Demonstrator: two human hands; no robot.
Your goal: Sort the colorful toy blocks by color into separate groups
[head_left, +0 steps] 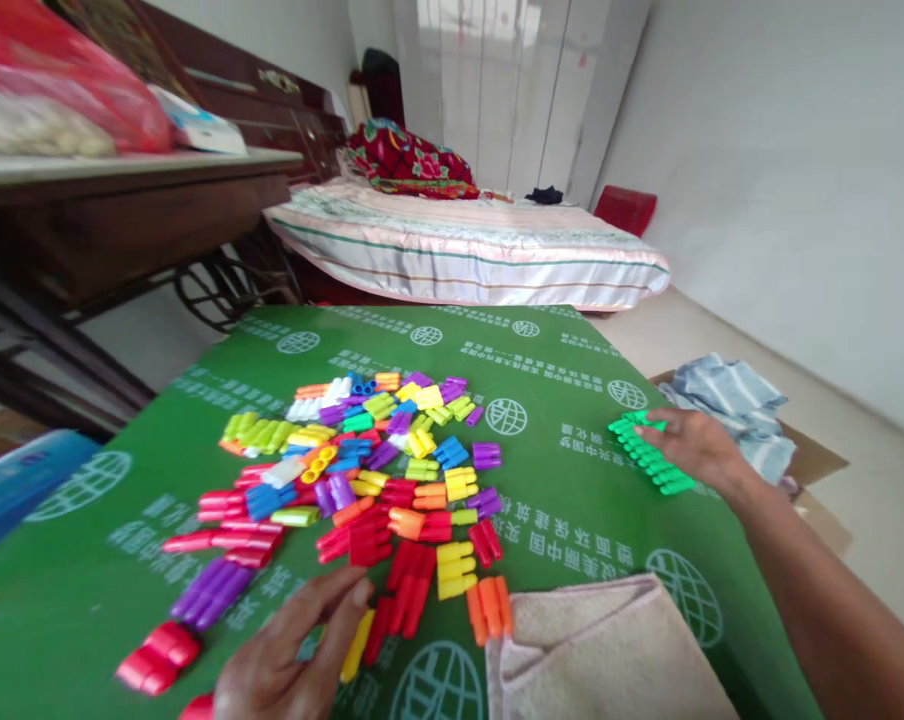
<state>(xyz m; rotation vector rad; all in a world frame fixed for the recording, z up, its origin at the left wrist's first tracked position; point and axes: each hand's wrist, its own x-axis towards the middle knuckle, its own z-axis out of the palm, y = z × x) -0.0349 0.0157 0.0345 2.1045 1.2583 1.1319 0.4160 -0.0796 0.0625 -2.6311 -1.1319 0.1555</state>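
Observation:
My left hand point(294, 650) is low over the near edge of the pile of coloured plastic toy blocks. Its thumb and forefinger are pinched together beside a red block point(369, 545); whatever lies between the fingertips is hidden. A yellow block point(357, 645) lies just right of the thumb. Over at the right side, my right hand point(692, 445) has its fingers closed on the far end of a row of bright green bullet-shaped blocks point(658, 465) laid on the table. Red, yellow, purple, blue, orange and white blocks point(414, 495) are heaped in the middle.
A folded beige cloth point(609, 650) lies on the green printed table point(557, 380) at the near right. Beyond the table stands a bed point(452, 240). To the left is a wooden sewing-machine table point(122, 190); striped fabric point(729, 410) rests in a carton at right.

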